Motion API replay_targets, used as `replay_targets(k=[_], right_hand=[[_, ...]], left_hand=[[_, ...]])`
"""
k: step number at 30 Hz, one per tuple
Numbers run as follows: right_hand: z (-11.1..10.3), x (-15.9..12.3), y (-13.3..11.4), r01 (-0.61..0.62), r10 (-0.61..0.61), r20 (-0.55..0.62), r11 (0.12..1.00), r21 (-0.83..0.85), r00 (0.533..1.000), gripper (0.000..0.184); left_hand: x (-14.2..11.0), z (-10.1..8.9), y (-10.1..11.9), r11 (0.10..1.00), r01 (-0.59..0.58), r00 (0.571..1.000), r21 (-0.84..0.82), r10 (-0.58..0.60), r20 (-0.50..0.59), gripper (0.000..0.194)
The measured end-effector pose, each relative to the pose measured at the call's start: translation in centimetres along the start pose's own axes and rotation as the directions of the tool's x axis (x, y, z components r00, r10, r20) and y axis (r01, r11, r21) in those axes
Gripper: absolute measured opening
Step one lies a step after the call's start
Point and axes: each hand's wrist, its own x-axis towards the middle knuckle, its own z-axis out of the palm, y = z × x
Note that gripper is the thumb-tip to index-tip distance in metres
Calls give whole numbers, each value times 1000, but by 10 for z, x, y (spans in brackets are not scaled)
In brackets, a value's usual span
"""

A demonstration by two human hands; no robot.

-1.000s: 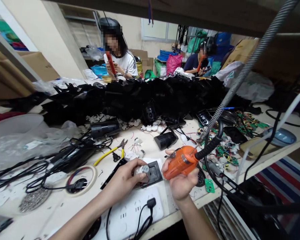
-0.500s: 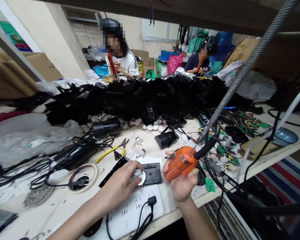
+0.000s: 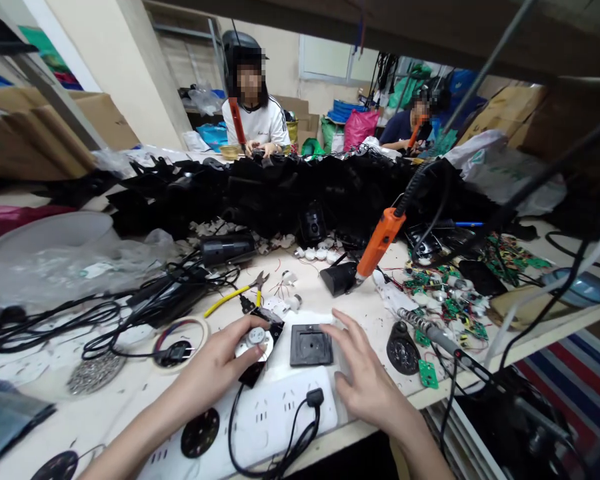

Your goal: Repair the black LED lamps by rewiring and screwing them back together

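Motor (image 3: 254,339), a small round silver disc, sits pinched in the left hand (image 3: 215,363) over a black strip at 9 o'clock of the square plate (image 3: 311,345). Right hand (image 3: 367,380) hovers spread, fingers apart, holding nothing; the orange driver (image 3: 380,241) hangs unused, so fastening looks undone.

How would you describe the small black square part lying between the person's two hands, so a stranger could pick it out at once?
Start at the white power strip along the near edge of the workbench. Just behind it, between the left hand and the right hand, lies the black square part. Unlike the round silver-faced piece the left hand holds, it is flat, dark and framed, with a recessed middle.
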Motion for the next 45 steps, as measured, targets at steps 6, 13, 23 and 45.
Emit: replay_targets(k=[6, 13, 23, 45], right_hand=[[7, 15, 9, -17, 4, 170, 997, 70, 985, 56], [13, 25, 16, -344, 423, -50, 795, 500, 905, 19], [11, 32, 24, -390, 492, -112, 792, 470, 864, 38], [7, 35, 3, 21, -19, 36, 997, -68, 999, 48]], left_hand=[[-9, -5, -8, 1000, 13, 997, 9, -12, -77, 30], [-14, -4, -7, 998, 53, 996, -13, -54, -77, 31], [-13, -2, -11, 999, 27, 997, -25, -29, -76, 30], [-5, -8, 4, 837, -66, 953, -544, -108, -282, 41]])
